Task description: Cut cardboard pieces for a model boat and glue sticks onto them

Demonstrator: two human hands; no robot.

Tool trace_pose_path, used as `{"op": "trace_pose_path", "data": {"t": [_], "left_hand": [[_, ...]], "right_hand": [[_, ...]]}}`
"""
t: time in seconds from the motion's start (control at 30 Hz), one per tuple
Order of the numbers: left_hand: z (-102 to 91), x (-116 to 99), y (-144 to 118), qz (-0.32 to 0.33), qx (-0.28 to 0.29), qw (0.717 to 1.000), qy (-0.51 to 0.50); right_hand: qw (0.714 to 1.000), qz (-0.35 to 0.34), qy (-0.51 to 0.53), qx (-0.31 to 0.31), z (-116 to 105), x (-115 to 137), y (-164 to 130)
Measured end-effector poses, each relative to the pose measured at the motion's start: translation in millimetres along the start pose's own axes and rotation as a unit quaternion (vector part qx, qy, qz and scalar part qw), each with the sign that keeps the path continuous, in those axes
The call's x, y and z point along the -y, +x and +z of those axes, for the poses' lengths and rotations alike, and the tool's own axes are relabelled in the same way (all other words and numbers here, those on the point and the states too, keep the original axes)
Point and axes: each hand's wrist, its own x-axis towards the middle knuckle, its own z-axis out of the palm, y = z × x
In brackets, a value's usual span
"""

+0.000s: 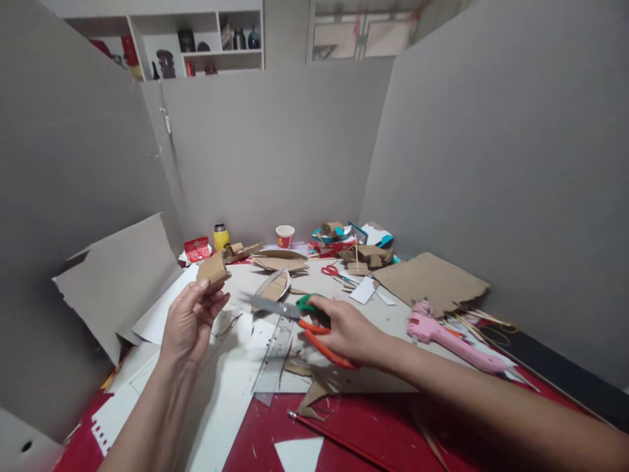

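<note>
Left hand (pixel 189 322) raised above the table (pixel 373 432), fingers pinched on a small folded cardboard piece (pixel 212 270); right hand (pixel 350 333) closed through the scissors (pixel 295 314) handles (blades shut, clear of the piece); offcuts (pixel 312 400) already cut, further trimming apparently pending.

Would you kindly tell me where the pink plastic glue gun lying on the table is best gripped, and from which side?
Grip the pink plastic glue gun by its long handle, coming down from above. It lies flat on the table with the handle toward the near right, clear of the brown cardboard sheet beside its head, likely leaving room for fingers.
</note>
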Motion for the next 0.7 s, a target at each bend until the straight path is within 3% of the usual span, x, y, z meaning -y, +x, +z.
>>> {"op": "trace_pose_path", "data": {"t": [0.17,0.27,0.33,0.4,0.47,0.57,0.63,0.7], "left_hand": [[-1.1,2,-3,-0.024,0.019,0.999,-0.012],[0.7,6,-5,-0.032,0.041,0.999,0.008],[2.7,10,-8,-0.032,0.061,0.997,0.027],[5.5,12,-12,-0.026,0.082,0.995,0.046],[8.8,14,-18,-0.020,0.105,0.992,0.061],[13.1,18,-28,-0.030,0.144,0.986,0.077],[14.7,21,-33,-0.040,0.166,0.981,0.090],[15.1,25,-36,-0.042,0.185,0.977,0.101]], "right_hand": [[0.981,0.011,-0.149,0.121,-8,-12,-16],[0.974,0.010,-0.146,0.174,-22,-8,-19],[0.980,-0.002,-0.111,0.168,-31,0,-14],[0.993,-0.012,-0.034,0.110,-35,13,-6],[0.989,-0.002,0.120,0.088,-30,27,5],[0.918,0.074,0.365,0.136,-10,47,21],[0.881,0.088,0.440,0.149,4,54,29],[0.868,0.078,0.471,0.136,13,57,31]]}}
